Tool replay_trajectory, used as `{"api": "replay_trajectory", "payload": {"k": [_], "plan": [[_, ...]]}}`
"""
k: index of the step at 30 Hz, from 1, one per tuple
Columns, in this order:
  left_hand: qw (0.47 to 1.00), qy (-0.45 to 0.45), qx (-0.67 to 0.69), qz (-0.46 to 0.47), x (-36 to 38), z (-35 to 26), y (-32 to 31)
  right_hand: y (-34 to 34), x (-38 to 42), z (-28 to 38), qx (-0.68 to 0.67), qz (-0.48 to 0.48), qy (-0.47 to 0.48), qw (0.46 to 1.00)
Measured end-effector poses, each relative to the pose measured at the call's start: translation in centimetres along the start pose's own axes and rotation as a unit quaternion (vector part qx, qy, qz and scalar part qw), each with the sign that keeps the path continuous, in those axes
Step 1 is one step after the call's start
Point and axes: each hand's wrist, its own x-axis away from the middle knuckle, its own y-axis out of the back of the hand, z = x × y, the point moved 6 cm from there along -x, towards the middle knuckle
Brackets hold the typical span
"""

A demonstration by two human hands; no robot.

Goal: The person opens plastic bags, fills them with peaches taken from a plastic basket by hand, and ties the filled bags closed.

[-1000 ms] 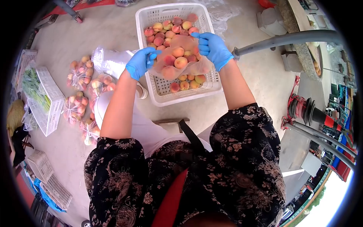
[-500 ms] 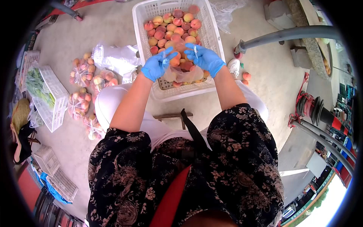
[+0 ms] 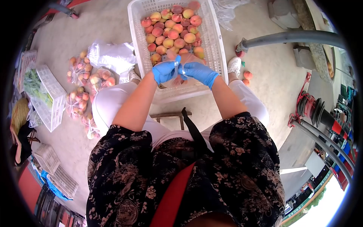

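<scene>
My left hand (image 3: 165,72), in a blue glove, is closed on one side of the mouth of a clear plastic bag (image 3: 192,59). Opposite it, my right hand (image 3: 201,74), gloved alike, pinches the other side, and the fingertips of both hands nearly meet. Peaches show faintly through the film, partly covered by my hands. The bag is at the near end of a white plastic crate (image 3: 220,45). Beyond my hands, many loose red and yellow peaches (image 3: 173,34) lie in the crate.
Left of the crate are a stack of clear bags (image 3: 111,56) and several filled peach bags (image 3: 78,100). Farther left stands a crate of green vegetables (image 3: 38,85). Two peaches (image 3: 247,75) lie on the floor at right, near a grey metal leg (image 3: 287,37).
My hands have come together from opposite sides, drawing the bag's mouth closed. The bag's opening, wide before, is now gathered between my fingers.
</scene>
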Motion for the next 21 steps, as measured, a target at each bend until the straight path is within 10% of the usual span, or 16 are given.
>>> {"api": "replay_trajectory", "payload": {"k": [7,12,14,15,17,21], "plan": [[0.996,0.052,-0.014,-0.077,-0.9,0.5,0.7,-2.8,0.4,2.7,-0.168,-0.069,0.04,0.983],[0.942,0.013,-0.162,-0.293,0.5,0.0,4.1,2.1,-3.3,-7.7,0.006,-0.228,-0.023,0.973],[0.905,0.052,-0.279,-0.316,1.9,0.2,7.1,4.3,-2.1,-9.5,-0.208,-0.305,-0.068,0.927],[0.877,0.071,-0.316,-0.354,2.7,0.3,7.8,3.9,-0.6,-10.0,-0.48,-0.318,-0.136,0.806],[0.812,0.117,-0.386,-0.422,3.9,1.2,8.1,4.2,-1.8,-14.0,-0.578,-0.298,-0.131,0.748],[0.895,0.131,0.019,-0.427,3.4,5.6,9.2,3.2,-2.5,-13.6,-0.617,-0.305,-0.139,0.712]]}}
